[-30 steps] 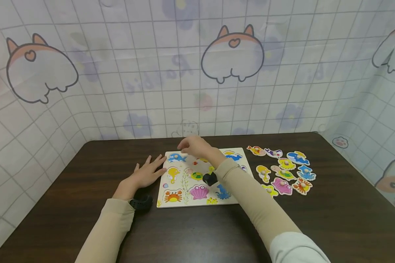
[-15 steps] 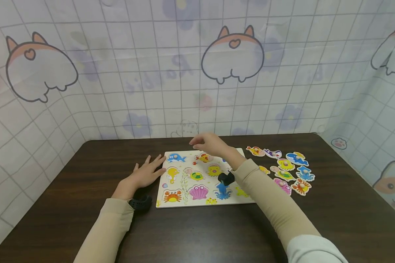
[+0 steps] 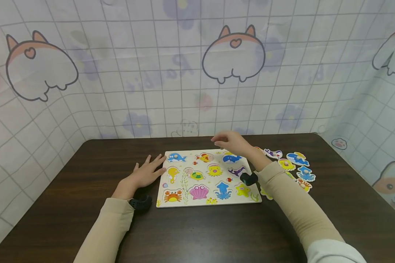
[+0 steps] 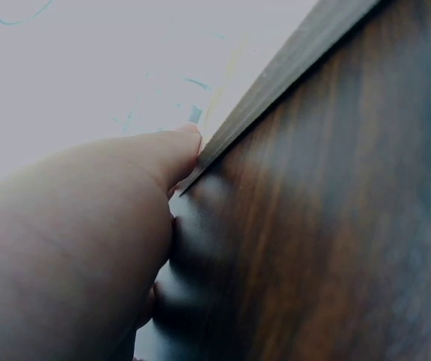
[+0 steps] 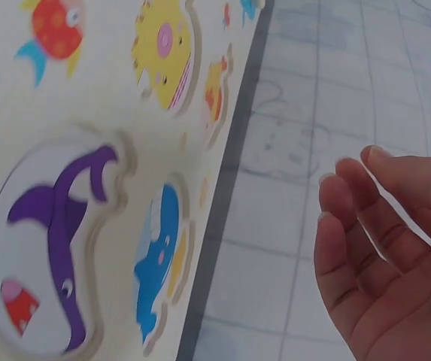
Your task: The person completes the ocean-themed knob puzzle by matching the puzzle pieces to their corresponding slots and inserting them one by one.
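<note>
A white puzzle board [image 3: 210, 182] with sea-animal shapes lies on the table. My left hand [image 3: 145, 176] rests flat with fingers spread, its fingertips and thumb at the board's left edge; in the left wrist view the thumb [image 4: 159, 154] touches the board's side. A blue whale piece [image 3: 176, 157] with a knob sits in the top-left slot. My right hand [image 3: 235, 143] hovers over the board's far right corner, its fingers loosely bent. In the right wrist view that hand [image 5: 396, 256] holds nothing, beside the printed purple orca [image 5: 61, 218] and whale [image 5: 159, 256] slots.
Several loose knobbed pieces lie right of the board, among them a purple-and-white orca [image 3: 274, 153], a blue whale [image 3: 297, 159], a yellow octopus [image 3: 286, 164], a blue squid [image 3: 306, 174] and a crab [image 3: 304, 185]. My right forearm hides some. A patterned curtain [image 3: 191, 102] hangs behind the table.
My right hand has moved right across the board's far side, uncovering the fish, octopus and whale slots. Its forearm now covers more loose pieces. The left hand stays put.
</note>
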`<state>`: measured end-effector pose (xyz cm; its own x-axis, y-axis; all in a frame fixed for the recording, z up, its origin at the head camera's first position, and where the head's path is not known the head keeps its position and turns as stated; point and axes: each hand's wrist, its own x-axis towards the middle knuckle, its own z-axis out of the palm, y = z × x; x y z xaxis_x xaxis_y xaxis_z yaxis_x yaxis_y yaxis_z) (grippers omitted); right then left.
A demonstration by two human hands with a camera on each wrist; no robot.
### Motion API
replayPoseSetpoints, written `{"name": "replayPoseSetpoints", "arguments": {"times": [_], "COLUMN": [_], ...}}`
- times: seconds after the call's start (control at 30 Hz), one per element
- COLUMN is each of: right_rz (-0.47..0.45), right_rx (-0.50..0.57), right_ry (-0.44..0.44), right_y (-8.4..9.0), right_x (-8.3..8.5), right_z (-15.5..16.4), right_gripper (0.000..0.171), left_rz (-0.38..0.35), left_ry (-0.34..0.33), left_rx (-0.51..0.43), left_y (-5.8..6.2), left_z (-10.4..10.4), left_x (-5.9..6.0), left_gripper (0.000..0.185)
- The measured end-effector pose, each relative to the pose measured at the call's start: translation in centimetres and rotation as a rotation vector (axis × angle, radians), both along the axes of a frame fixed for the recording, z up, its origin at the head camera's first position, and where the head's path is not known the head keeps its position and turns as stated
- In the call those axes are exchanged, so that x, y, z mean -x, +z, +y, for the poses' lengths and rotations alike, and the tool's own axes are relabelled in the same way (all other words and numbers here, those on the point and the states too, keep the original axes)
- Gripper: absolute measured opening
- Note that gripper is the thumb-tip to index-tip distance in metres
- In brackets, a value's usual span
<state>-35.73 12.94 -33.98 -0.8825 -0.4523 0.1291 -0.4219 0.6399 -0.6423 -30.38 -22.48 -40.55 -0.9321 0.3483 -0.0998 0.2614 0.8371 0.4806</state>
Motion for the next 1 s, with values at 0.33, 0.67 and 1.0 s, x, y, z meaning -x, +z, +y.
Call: {"name": "replayPoseSetpoints", "arguments": {"times": [0.33,0.67,1.0], "right_rz": [0.016,-0.001,-0.024], "right_rx": [0.041,0.065,0.036], "right_ry": [-0.066,-0.168,-0.23], "right_y": [-0.8,-1.7,-2.3], "right_x": [0.0,0.0,0.1], "right_z": [4.5,8.8,11.9], "right_gripper": [0.03,0.032,0.035], "left_rz": [-0.013,-0.011,-0.012], "left_ry": [0.008,0.014,0.004], "left_rx": [0.004,0.015,0.0], "left_y": [0.1,0.0,0.2], "left_z": [0.2,-0.1,0.0], "left_x": [-0.1,0.1,0.0], "left_gripper": [0.067,0.067,0.067]}}
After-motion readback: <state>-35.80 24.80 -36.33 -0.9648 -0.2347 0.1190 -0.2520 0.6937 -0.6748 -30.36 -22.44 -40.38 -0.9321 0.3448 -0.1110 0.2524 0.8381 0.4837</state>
